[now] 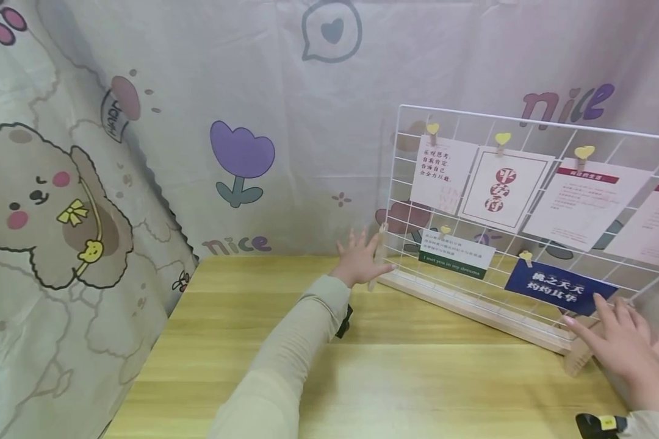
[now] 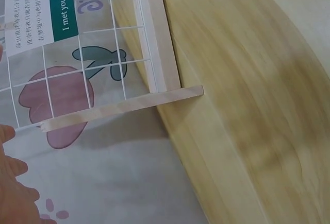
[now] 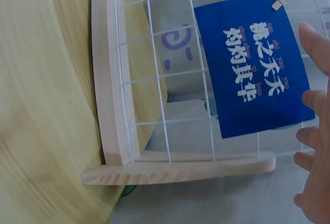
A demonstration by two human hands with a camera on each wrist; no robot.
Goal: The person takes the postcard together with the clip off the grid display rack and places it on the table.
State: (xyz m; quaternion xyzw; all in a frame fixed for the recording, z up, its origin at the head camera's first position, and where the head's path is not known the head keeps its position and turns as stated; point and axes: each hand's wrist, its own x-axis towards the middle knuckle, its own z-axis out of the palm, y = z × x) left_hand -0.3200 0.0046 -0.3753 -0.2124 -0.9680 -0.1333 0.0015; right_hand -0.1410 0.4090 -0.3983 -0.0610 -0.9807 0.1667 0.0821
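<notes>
a pale cloth with printed cartoon figures (image 1: pixel 318 177) hangs behind, and in front of it is a yellowish table of wood grain (image 1: pixel 241 323). on the right part of this table stands, upright, a white rack of wire grid (image 1: pixel 472 114) with a pale wooden base rail (image 1: pixel 472 311). its long axis goes slantwise: the left end is farther from the person, the right end is nearer, and the side with the cards is turned to the person.

the rack lies between the two hands. the left hand (image 1: pixel 359 261) is just beside the left end, near the pale wooden left foot (image 2: pixel 124 106). the right hand (image 1: pixel 628 341) is at the right end, near the pale wooden right foot (image 3: pixel 180 172). both hands have the fingers spread apart, and neither has hold of anything. whether some fingertip touches the rack, i cannot tell.

closest to the right hand is a dark blue rectangular card with white characters (image 1: pixel 560 288), its long axis tilted down to the right. a small white and green card (image 1: pixel 457 253) hangs nearer to the left hand. little yellow heart-shaped clips (image 1: pixel 503 139) hold the cards.
</notes>
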